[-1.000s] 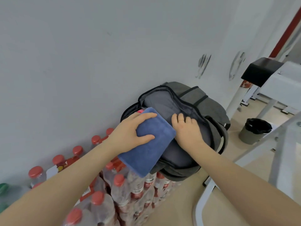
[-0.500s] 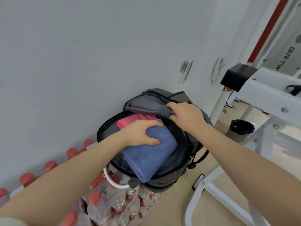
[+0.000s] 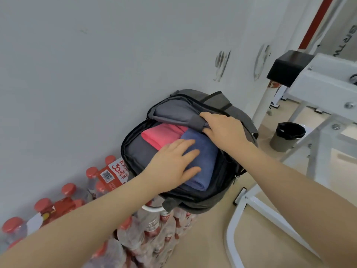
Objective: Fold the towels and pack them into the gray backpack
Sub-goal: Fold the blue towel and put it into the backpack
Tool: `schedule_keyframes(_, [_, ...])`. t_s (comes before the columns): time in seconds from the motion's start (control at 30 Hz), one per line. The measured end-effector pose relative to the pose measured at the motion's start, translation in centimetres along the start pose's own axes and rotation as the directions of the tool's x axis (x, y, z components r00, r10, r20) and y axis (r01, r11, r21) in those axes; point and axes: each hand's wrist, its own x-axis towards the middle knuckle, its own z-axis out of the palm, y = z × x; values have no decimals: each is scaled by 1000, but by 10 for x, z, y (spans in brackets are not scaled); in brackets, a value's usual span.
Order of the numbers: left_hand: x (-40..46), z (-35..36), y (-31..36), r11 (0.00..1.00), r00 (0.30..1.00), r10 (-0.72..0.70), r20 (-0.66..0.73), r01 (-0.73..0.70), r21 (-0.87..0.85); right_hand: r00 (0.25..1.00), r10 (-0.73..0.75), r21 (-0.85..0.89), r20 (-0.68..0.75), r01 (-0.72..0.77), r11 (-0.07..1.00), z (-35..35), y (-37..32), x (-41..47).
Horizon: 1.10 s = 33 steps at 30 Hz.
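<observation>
Blue towel going into the gray backpack [image 3: 216,202], flap held up.

I've got my left hand [image 3: 173,165] flat on the blue towel [image 3: 204,161], fingers straight and spread, pressing it down inside the main compartment. It lies folded, right beside the pink towel [image 3: 162,135], which sits deeper in against the far side. My right hand [image 3: 224,132] has its grip curled round the edge of the gray flap [image 3: 173,113], holding it lifted off the opening. The pack rests on top of shrink-wrapped bottles [image 3: 154,235] with red caps, against the pale wall [image 3: 96,64]. A white metal frame [image 3: 243,209] and a dark bin [image 3: 287,136] stand to the right.
</observation>
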Motion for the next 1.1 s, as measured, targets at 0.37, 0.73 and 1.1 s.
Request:
schedule_keyframes(0.37, [22,32,-18,983,931,103,350,-149,107,999,-35,-70,-23,33,997,1,-5,-12])
schedule_keyframes(0.73, [45,30,-18,992,893,-105,437,61,114,991,-89,28,-101,92,995,7,-5,-17])
schedule_keyframes(1.1, [-69,-32,-64,984,973,-177,147,174,28,985,26,-3,171,-26,1000,39,-58,-52])
